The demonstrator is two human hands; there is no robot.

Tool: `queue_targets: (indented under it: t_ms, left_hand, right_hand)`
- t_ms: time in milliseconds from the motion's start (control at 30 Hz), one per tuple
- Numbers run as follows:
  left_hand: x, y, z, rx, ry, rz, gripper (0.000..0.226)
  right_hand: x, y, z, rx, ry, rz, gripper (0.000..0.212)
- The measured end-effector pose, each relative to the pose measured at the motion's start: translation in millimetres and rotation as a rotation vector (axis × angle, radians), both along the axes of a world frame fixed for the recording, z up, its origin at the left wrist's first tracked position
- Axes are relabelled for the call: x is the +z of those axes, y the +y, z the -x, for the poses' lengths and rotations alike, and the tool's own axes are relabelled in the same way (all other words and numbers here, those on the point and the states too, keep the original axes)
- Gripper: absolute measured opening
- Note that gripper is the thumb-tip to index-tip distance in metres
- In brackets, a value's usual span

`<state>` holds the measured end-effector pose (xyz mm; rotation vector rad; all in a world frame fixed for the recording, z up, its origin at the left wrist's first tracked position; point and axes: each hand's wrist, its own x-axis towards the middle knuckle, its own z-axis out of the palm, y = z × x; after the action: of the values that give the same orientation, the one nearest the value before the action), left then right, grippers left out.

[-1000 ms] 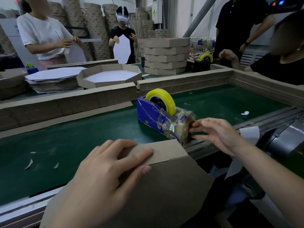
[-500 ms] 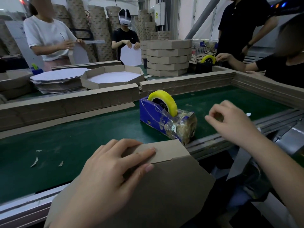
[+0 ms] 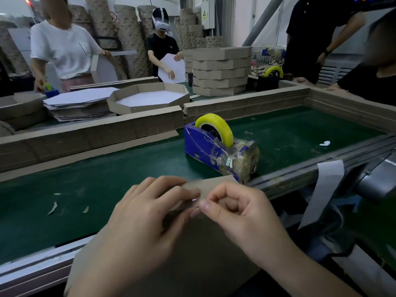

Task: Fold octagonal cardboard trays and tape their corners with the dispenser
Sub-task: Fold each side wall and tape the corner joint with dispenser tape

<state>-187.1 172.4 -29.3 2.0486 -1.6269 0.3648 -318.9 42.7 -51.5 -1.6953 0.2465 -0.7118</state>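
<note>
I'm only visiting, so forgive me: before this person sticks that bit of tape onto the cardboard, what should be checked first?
1. Flap held up: the left hand presses the folded flap of the cardboard tray. Ok.
2. Tape ready: the right hand pinches a clear tape strip at the flap. Ok.
3. Strip lined up across the corner seam: fingers cover it. Cannot tell.
4. Strip flat, unwrinkled: too faint. Cannot tell.
5. Dispenser close by on the green belt, with its yellow roll loaded. Ok.
6. Scraps lie apart from the tray. Ok.
</note>
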Motion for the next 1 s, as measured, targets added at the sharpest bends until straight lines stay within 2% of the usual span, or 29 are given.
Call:
queue_targets:
  t_ms: [167, 367, 567, 800, 1000]
  left_hand:
    - [-1.2, 0.3, -0.7, -0.013, -0.001, 0.002, 0.034]
    - [-1.5, 0.5, 2.2, -0.021, -0.003, 0.015, 0.036]
    - [-0.8, 5.0, 2.8, -0.013, -0.015, 0.017, 0.035]
    - [-1.3, 4.8, 6.1, -0.018, -0.011, 0.012, 0.032]
    - [-1.7, 5.2, 6.7, -0.013, -0.025, 0.021, 0.032]
  right_hand:
    - [-11.5, 13.2, -1.8, -0.080, -0.059, -0.205, 0.030]
    - [-13.9, 20.8, 0.7, -0.085, -0.111, -0.364, 0.018]
    - [-11.2, 20.7, 0.9, -0.093, -0.086, -0.262, 0.016]
    - [-12.1, 21.0, 1.6, -0.252, -0.003, -0.081, 0.029]
    - [-15.6, 22.7, 3.4, -0.323, 0.024, -0.086, 0.033]
